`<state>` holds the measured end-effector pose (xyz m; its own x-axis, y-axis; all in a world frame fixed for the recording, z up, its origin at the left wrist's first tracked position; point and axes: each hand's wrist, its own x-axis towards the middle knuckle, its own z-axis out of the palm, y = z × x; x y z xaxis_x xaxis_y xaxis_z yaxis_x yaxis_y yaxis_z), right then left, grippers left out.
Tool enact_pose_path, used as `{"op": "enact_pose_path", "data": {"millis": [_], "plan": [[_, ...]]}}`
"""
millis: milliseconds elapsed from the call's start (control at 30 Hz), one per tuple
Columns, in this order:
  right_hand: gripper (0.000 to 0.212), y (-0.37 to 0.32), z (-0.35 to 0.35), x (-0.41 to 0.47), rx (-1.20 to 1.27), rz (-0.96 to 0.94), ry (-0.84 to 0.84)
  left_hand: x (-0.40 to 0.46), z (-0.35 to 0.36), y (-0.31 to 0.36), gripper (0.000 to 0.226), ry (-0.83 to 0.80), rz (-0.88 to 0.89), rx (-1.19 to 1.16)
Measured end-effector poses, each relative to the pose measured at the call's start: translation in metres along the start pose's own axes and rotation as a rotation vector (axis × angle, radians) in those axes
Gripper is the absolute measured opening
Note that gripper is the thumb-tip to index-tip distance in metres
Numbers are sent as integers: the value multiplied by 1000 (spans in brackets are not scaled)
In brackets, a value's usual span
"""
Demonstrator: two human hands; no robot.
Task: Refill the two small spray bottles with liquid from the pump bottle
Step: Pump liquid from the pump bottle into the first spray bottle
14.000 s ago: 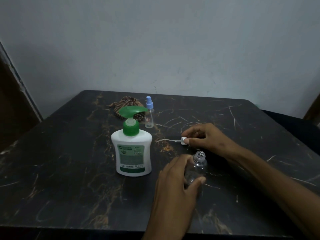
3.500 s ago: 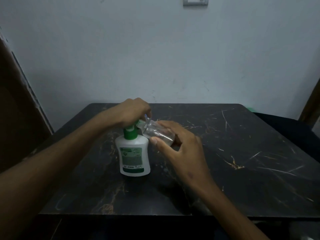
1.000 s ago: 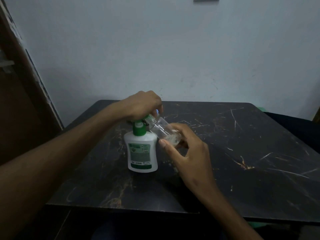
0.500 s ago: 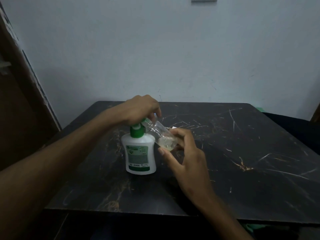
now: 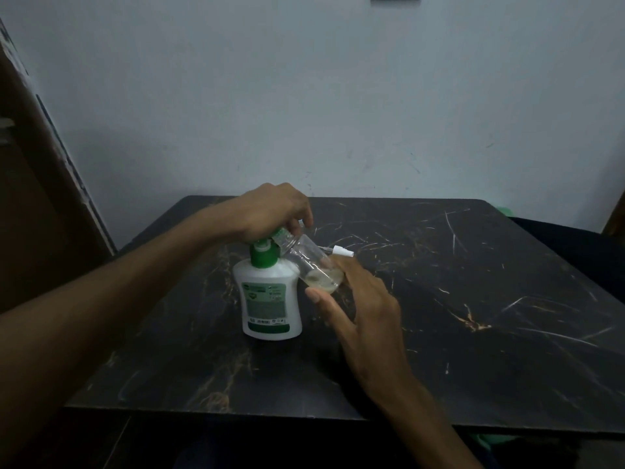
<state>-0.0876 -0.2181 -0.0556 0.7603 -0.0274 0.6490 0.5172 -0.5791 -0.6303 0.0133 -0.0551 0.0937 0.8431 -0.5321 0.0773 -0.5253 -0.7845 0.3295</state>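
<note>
Nearest me, the right hand (image 5: 358,299) reaches in from about five o'clock and cradles the base of the small clear spray bottle (image 5: 313,264), its fingers (image 5: 323,301) and thumb curled loosely round the bottom so the bottle tilts with its open neck up at ten o'clock, pushed under the pump's spout; I judge the tilt is there to catch each squirt and let it run down to the base. A little pale liquid already pools at that low end. Just beside it at nine o'clock the white pump bottle (image 5: 270,299) stands upright on the dark table (image 5: 473,316), and the left hand (image 5: 274,211) presses down on its green pump head, fingers bent over the top. Beyond, at one o'clock, the removed white spray cap (image 5: 342,252) lies on the table. Compared with half a second ago, the hold is the same and the pool looks slightly larger. The second spray bottle is hidden from view.
</note>
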Motion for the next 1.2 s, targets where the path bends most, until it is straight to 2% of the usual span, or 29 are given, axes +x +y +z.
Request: {"op": "enact_pose_path", "data": {"millis": [133,267,367,733,967,1200], "plan": [[42,-2,0,-1,-8,-7,41,2,-8,3,38,10,-65,-80],[46,-2,1,-1,-23,-28,87,3,-1,3,33,-37,-4,56],[52,0,1,-1,-37,-41,119,1,1,1,35,-34,-3,49],[48,1,5,-2,-63,-10,83,-2,-2,5,34,-12,-14,56],[46,-2,4,0,-114,-95,145,1,-4,2,34,15,-47,-31],[46,-1,5,-1,-118,-116,136,0,-3,3,31,57,-67,-145]]}}
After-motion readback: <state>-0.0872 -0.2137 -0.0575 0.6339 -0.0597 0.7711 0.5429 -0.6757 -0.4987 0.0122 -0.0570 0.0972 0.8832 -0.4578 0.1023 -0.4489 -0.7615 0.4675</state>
